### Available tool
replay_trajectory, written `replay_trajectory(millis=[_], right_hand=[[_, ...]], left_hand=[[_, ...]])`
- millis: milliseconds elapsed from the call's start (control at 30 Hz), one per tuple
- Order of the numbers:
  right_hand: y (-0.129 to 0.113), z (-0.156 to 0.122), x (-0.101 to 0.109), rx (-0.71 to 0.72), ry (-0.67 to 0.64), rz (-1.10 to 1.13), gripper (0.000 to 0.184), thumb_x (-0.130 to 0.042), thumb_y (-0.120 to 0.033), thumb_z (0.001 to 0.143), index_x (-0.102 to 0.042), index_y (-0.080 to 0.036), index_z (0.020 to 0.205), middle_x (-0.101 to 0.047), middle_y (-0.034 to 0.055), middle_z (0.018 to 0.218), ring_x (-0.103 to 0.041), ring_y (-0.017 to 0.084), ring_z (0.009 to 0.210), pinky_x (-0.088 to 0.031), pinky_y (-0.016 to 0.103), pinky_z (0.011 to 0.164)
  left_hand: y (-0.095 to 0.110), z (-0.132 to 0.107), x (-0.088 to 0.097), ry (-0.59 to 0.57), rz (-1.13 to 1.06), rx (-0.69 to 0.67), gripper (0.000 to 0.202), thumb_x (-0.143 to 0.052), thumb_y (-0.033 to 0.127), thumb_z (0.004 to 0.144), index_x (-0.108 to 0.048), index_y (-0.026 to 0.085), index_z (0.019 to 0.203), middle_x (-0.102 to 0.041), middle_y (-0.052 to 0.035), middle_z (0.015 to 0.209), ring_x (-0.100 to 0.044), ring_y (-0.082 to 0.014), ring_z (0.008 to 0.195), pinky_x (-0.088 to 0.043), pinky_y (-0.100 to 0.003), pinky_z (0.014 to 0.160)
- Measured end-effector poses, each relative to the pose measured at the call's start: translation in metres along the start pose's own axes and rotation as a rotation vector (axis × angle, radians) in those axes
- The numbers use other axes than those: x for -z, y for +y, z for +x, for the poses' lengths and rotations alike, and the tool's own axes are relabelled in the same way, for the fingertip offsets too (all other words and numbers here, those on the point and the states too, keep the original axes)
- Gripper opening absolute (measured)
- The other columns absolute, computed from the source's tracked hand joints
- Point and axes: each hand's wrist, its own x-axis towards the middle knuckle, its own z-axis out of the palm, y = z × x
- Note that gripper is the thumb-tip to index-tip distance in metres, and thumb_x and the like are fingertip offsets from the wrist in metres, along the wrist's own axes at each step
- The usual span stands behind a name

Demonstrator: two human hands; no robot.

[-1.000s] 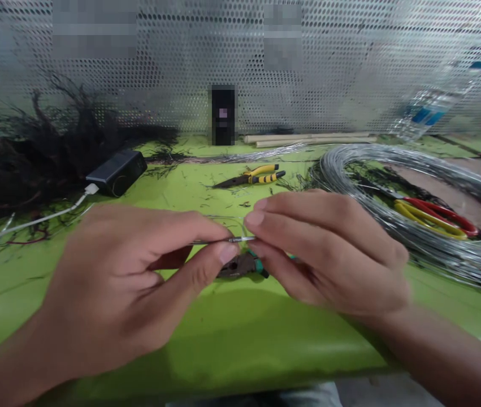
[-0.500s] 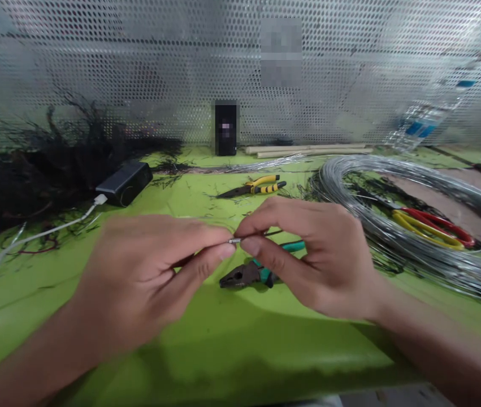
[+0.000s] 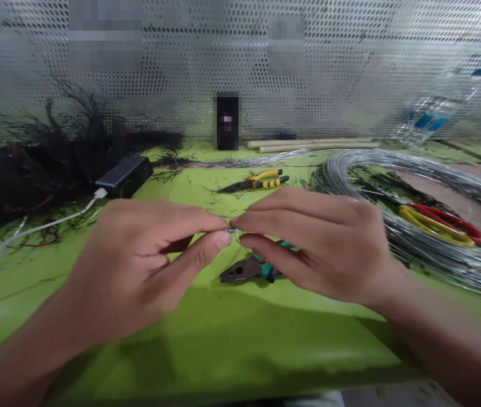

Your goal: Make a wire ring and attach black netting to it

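Observation:
My left hand (image 3: 151, 254) pinches a thin piece of silvery wire (image 3: 232, 230) between thumb and forefinger. A short end of it sticks out past the fingertips and bends downward. From the other side, my right hand (image 3: 316, 243) closes thumb and forefinger around that end, with a small gap showing between the tips. Most of the wire is hidden by my fingers. Beneath my right hand lie green-handled pliers (image 3: 244, 270), jaws pointing left, their handles partly covered. Farther back, yellow-and-black long-nose pliers (image 3: 257, 182) rest on the green tabletop (image 3: 206, 328).
A large coil of silvery wire (image 3: 350, 164) fills the right side, with red-and-yellow-handled cutters (image 3: 443, 223) on it. A plastic bottle (image 3: 430, 121) leans against the perforated metal panel (image 3: 189, 56). To the left are a black box (image 3: 125, 176) with a white cable and dark bristly strands (image 3: 53, 152).
Both hands stand slightly higher in view. The right fingertips have parted a little and its fingers have straightened, baring the bent wire end. The camera view has shifted slightly.

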Motion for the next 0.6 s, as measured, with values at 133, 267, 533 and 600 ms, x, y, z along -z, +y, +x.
replay_trajectory(millis=[133,267,533,600], right_hand=[[0.002,-0.004,0.0,0.209,0.084,-0.183,0.007,-0.074,-0.012,0.096,-0.075,-0.015,0.102,-0.082,0.0045,0.091,-0.075,0.016,0.078,-0.064,0.029,0.074],[0.005,-0.003,-0.003,0.254,0.127,-0.185,0.005,-0.073,-0.013,0.098,-0.075,-0.017,0.1,-0.082,0.0043,0.089,-0.076,0.017,0.075,-0.065,0.03,0.071],[0.006,-0.006,-0.012,0.146,0.121,-0.029,0.003,-0.077,-0.015,0.095,-0.077,-0.012,0.094,-0.081,0.006,0.084,-0.075,0.015,0.071,-0.062,0.028,0.069],[0.002,-0.006,-0.013,0.042,0.118,0.054,0.005,-0.076,-0.014,0.096,-0.078,-0.012,0.092,-0.08,0.0052,0.081,-0.073,0.014,0.07,-0.059,0.026,0.066]], left_hand=[[0.003,0.001,0.002,-0.018,-0.01,0.013,0.017,-0.063,0.029,0.1,-0.071,0.025,0.086,-0.073,0.0074,0.069,-0.06,-0.008,0.051,-0.039,-0.028,0.047],[0.002,0.001,0.0,-0.017,-0.022,-0.001,0.018,-0.062,0.03,0.101,-0.071,0.026,0.085,-0.071,0.0077,0.065,-0.057,-0.0079,0.049,-0.037,-0.028,0.047],[-0.002,0.002,-0.002,-0.038,0.002,-0.074,0.017,-0.059,0.026,0.104,-0.072,0.024,0.092,-0.077,0.0048,0.074,-0.069,-0.0118,0.056,-0.045,-0.029,0.052],[-0.002,0.003,-0.003,-0.041,0.031,-0.112,0.017,-0.058,0.025,0.104,-0.071,0.023,0.094,-0.077,0.0038,0.074,-0.069,-0.0129,0.057,-0.045,-0.03,0.053]])
